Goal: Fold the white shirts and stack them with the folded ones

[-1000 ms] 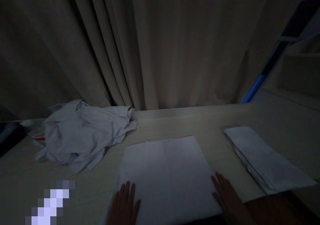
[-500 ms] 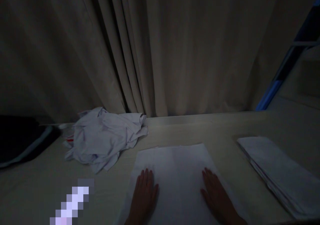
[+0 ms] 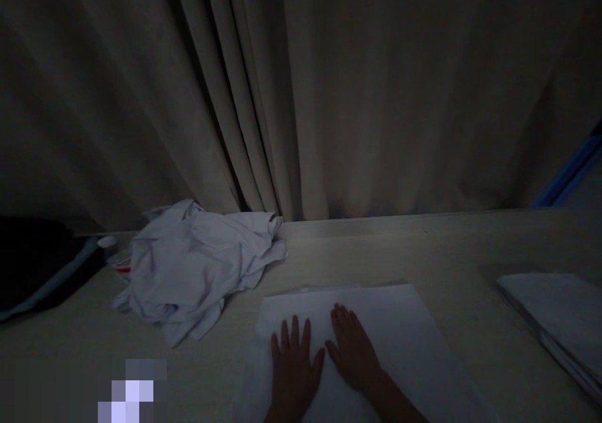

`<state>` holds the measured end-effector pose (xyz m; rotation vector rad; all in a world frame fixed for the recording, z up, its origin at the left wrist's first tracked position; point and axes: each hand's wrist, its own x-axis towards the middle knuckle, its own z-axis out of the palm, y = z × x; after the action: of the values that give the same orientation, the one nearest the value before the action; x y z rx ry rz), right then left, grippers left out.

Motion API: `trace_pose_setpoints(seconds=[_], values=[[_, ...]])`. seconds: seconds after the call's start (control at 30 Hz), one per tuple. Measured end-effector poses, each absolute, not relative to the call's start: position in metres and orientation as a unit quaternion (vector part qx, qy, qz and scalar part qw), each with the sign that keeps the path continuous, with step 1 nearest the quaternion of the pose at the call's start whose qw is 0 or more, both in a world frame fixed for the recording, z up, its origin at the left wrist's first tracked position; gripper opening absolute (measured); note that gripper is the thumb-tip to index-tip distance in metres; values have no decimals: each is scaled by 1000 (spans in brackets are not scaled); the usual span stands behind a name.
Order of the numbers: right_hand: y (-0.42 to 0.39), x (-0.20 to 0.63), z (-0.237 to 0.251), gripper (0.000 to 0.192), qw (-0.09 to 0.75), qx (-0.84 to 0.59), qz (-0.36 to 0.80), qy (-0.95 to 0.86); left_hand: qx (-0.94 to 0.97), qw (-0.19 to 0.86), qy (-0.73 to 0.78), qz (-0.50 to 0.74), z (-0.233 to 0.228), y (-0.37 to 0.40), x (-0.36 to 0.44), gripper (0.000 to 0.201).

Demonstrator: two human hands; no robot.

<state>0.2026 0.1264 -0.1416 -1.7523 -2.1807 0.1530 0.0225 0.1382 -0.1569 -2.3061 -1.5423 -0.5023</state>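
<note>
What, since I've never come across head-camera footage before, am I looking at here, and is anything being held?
There is no machine, just a person's bare left hand and right hand. Every picture comes from one camera worn on that person's head, looking forward and down.

Both hands lie palm down on a flat whitish cloth; neither grips anything. The cloth is on a pale table. To its left is a crumpled light cloth, to its right a folded whitish cloth. A curtain hangs behind. The dark item at far left is too dim to identify.
</note>
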Motion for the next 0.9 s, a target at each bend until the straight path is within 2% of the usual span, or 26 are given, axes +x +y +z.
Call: trace_pose_setpoints(seconds=[0.2,0.33,0.53,0.67,0.9], values=[[126,214,-136,64,182,-607,31,-773,-809,129,-551,-158,-139,150,16,63],[136,256,-137,65,186,-672,-16,-717,-794,120,-583,-128,-122,178,-10,58],[142,313,-153,71,146,-725,-34,-672,-799,134,-573,-128,-140,199,-37,57],[141,319,-157,71,132,-727,-33,-673,-801,127,-572,-125,-146,197,-36,60],[127,311,-135,72,129,-715,-34,-686,-798,123,-574,-137,-125,183,-28,62]])
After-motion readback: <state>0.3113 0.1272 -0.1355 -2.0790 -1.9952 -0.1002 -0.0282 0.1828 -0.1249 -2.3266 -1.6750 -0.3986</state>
